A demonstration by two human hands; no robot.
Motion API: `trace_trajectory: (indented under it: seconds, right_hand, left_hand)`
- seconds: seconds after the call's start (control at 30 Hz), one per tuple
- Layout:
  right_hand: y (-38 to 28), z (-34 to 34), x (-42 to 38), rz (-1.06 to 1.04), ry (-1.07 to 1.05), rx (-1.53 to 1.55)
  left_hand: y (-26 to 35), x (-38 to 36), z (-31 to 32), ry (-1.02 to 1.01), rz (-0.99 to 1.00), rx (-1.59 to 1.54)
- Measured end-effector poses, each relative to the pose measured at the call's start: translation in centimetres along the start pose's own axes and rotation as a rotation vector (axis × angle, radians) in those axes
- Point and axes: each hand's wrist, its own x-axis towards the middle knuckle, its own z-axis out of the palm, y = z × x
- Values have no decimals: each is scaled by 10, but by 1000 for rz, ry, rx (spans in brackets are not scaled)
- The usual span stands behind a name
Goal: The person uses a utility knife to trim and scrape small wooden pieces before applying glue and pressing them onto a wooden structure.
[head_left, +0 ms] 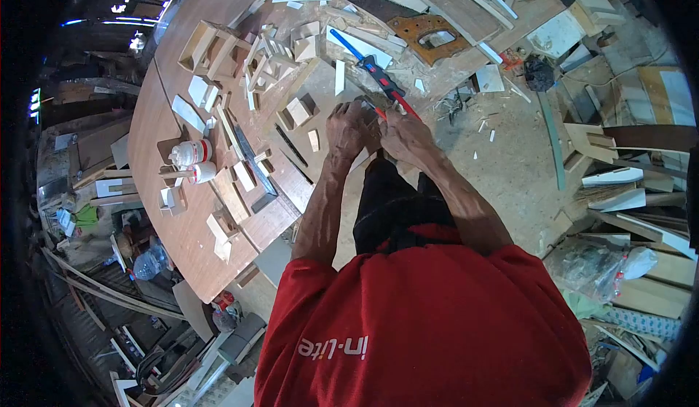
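My left hand is closed at the table's near edge, its fingers curled down over something small that I cannot make out. Close beside it, my right hand pinches a thin red-and-dark tool that points toward the left hand. Just beyond the hands lies a blue and red clamp-like tool, its red end running down to the right hand. A handsaw with a wooden handle rests farther back. Small wood blocks lie left of the hands.
On the brown tabletop are white glue bottles, small wooden frames, a dark strip and a long metal-ended tool. Wood offcuts and a plastic bag are piled at the right.
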Motion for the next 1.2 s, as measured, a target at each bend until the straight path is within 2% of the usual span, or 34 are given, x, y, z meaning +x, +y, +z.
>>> trace_trajectory:
  seconds: [0.07, 0.2, 0.27, 0.5, 0.6, 0.73, 0.8, 0.83, 0.9, 0.97, 1.0, 1.1, 1.17, 1.2]
  right_hand:
    - [-20, -15, 3, 157, 27, 52]
    - [-21, -15, 5, 161, 28, 14]
    - [-20, -17, 3, 189, 14, 132]
    - [-15, -8, 3, 153, -5, 99]
    - [-11, 0, 4, 105, 95, 45]
    - [5, 13, 10, 121, 28, 58]
    - [8, 18, 16, 101, 21, 43]
    - [9, 15, 17, 118, 20, 44]
    - [7, 16, 6, 153, -7, 54]
    - [1, 8, 5, 321, 17, 102]
    - [2, 6, 6, 321, 15, 100]
    - [11, 8, 8, 228, -4, 128]
    - [24, 25, 10, -32, 71, -50]
    - [19, 20, 8, -32, 70, -49]
  left_hand:
    - [2, 2, 0, 7, -4, 1]
    - [0, 3, -1, -21, -53, -11]
    - [3, 4, -3, -8, -52, -13]
    - [-4, 1, 2, -21, 6, 15]
    - [-7, 1, 3, 11, 53, -4]
    - [-3, -1, 3, 22, -1, -7]
    - [-2, 3, 0, 34, 51, 19]
    - [1, 5, -1, 79, 49, -27]
    - [3, 5, -2, -2, -74, 9]
    - [0, 7, -2, -5, -74, -1]
    - [0, 8, -3, -7, -70, -10]
    - [2, 9, -5, -18, -94, -11]
    - [4, 10, -7, -24, -97, -11]
    - [5, 10, -8, -31, -101, -9]
